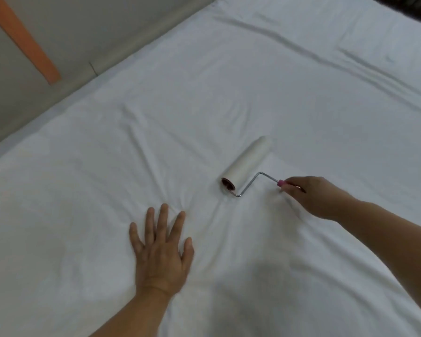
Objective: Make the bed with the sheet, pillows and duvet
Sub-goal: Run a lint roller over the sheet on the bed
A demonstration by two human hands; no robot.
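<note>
A white sheet covers the whole bed, with soft creases across the middle and long folds at the upper right. My left hand lies flat on the sheet with fingers spread, pressing it down. My right hand grips the pink handle of a lint roller. Its white roll rests on the sheet a little beyond and right of my left hand, joined to the handle by a bent metal rod. No pillows or duvet are in view.
A grey wall with an orange stripe runs along the bed's far left side. A dark patch shows past the bed's upper right corner.
</note>
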